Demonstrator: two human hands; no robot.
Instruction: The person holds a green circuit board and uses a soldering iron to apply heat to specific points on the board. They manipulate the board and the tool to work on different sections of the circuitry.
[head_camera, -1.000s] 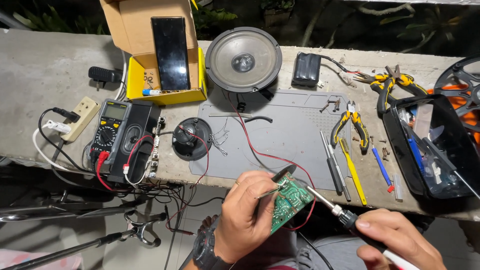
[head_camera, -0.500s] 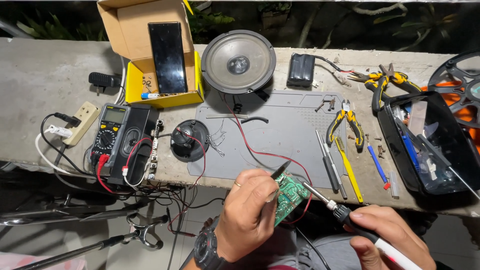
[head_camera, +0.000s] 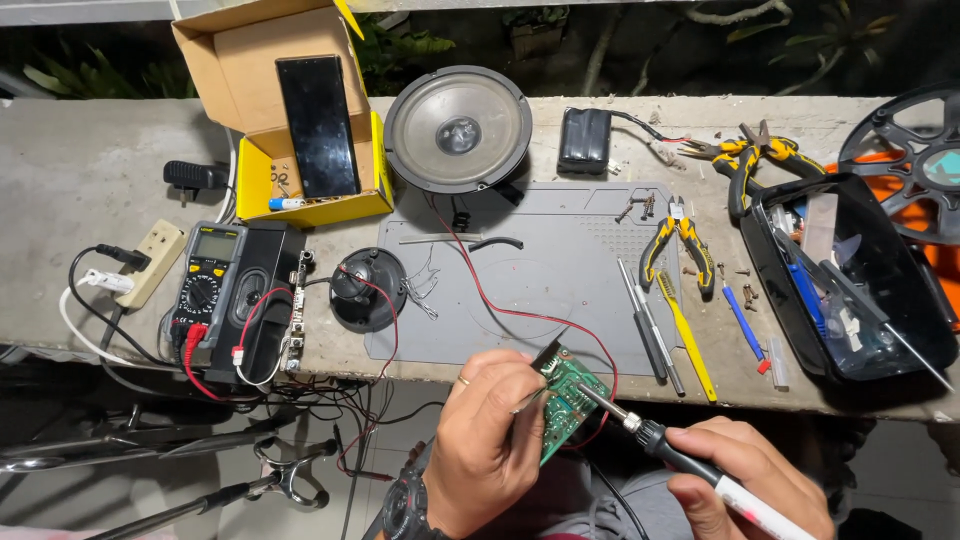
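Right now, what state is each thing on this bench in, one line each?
Left hand: gripping the green circuit board, tilted.
Right hand: gripping the soldering iron, tip on the board.
Cardboard box: open, dark phone leaning inside, screen off.
Large speaker: cone up.
Black case: open.
Multimeter: leads plugged in.

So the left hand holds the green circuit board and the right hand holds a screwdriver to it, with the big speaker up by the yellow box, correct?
Not quite. The head view shows the right hand holding a soldering iron, not a screwdriver. The rest stands: the left hand holds the green circuit board, and the big speaker sits by the yellow box.
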